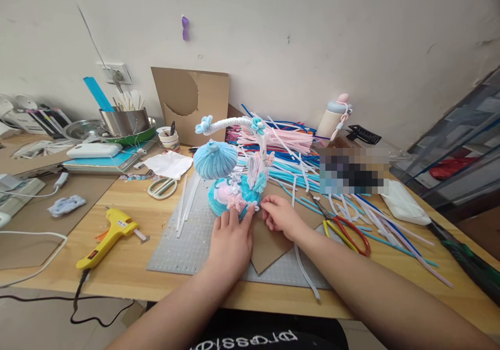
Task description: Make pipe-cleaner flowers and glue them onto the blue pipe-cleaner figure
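Note:
A lamp-shaped ornament of fluffy pipe cleaners stands upright on the cutting mat (172, 251). Its pleated blue shade (215, 160) hangs below a curved white stem (234, 123) with blue flowers. My left hand (231, 238) grips the front of the round blue base (214, 200), fingers pressed beside a pink star (236, 203). Close to the base's right edge, my right hand (282, 215) is closed in a pinch beside a small pale flower (253, 205). What lies between its fingertips is hidden. Under that hand is a piece of brown cardboard (269, 248).
A yellow glue gun (111, 235) lies left of the mat, near beige-handled scissors (162, 188). Red-handled scissors (353, 235) and yellow-handled pliers (339, 235) lie by my right forearm. Bundled pipe cleaners (277, 141) and a bottle (332, 118) stand behind; cut cardboard (214, 100) leans on the wall.

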Motion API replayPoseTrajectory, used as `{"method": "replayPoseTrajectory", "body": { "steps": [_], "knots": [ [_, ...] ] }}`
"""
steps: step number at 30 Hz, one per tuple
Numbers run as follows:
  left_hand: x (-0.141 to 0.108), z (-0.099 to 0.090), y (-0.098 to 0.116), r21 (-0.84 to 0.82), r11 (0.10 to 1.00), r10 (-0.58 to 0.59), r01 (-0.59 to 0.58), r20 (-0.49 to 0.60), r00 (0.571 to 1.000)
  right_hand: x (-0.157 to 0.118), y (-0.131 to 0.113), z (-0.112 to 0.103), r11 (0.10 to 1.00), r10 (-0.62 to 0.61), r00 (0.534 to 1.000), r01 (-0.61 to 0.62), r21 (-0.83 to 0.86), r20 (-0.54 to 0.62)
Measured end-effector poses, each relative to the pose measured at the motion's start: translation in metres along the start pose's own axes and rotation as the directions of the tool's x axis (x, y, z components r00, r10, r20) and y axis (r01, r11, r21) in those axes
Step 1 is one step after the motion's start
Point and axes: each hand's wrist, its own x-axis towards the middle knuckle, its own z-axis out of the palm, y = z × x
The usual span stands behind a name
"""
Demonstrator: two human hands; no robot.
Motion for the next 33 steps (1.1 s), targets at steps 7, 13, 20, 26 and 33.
{"method": "replayPoseTrajectory", "body": {
  "steps": [7,13,20,26,33],
  "knots": [
    [-0.0001,0.0004,-0.0009,0.003,1.0,0.009,-0.009,0.003,1.0,-0.0007,0.0001,0.0003,0.999,-0.022,1.0,0.022,-0.042,0.004],
    [-0.001,0.0015,-0.0004,0.029,0.999,0.025,-0.025,-0.001,1.0,-0.0027,-0.0016,0.0021,0.987,-0.065,0.996,0.073,-0.143,0.056],
    [-0.0014,0.0033,0.0008,0.044,0.998,0.036,-0.035,-0.005,0.999,-0.0054,-0.0046,0.0047,0.967,-0.087,0.995,0.097,-0.236,0.054],
    [-0.0018,0.0032,0.0009,0.049,0.998,0.028,-0.027,-0.01,1.0,-0.0049,-0.0035,0.0053,0.965,-0.085,0.995,0.093,-0.246,0.046],
    [-0.0031,-0.0002,-0.001,-0.097,0.995,0.006,-0.008,-0.023,1.0,-0.0029,-0.0021,0.0028,0.98,-0.072,0.996,0.081,-0.184,0.053]
  ]
}}
